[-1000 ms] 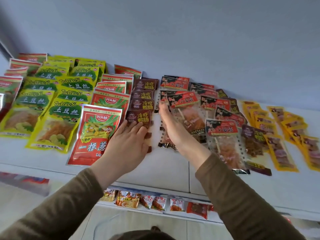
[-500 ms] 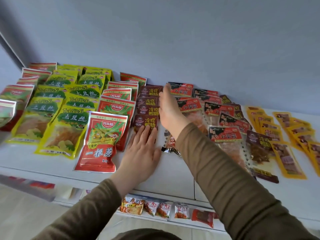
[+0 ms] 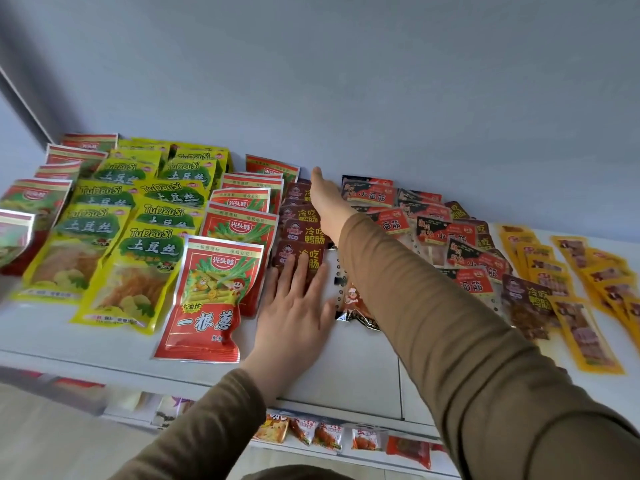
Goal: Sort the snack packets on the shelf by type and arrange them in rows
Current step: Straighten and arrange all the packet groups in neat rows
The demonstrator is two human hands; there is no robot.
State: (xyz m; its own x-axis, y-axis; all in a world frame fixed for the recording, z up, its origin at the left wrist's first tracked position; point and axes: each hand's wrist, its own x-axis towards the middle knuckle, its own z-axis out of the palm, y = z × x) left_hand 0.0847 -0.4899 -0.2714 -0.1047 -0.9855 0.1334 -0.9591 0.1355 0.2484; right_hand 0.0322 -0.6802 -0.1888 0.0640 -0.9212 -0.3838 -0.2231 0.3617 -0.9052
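left hand [image 3: 294,306]: flat, fingers straight and spread, fingertips pressing the nearest dark brown packet [image 3: 299,259] at the front of its row.
right hand [image 3: 323,197]: stretched far back beside the brown row, fingers straight, holding nothing.
shelf [image 3: 346,375]: white; yellow-green packets [image 3: 149,244] left, red packets [image 3: 207,296] next, clear red-label packets [image 3: 446,233] and orange packets [image 3: 585,337] right.

A plain blue-grey wall [image 3: 381,81] rises behind everything, with a darker slanted edge [image 3: 24,105] crossing its far left side. Below, a lower shelf [image 3: 346,455] carries a few small orange and red packets [image 3: 325,436] (their print too blurred to read).
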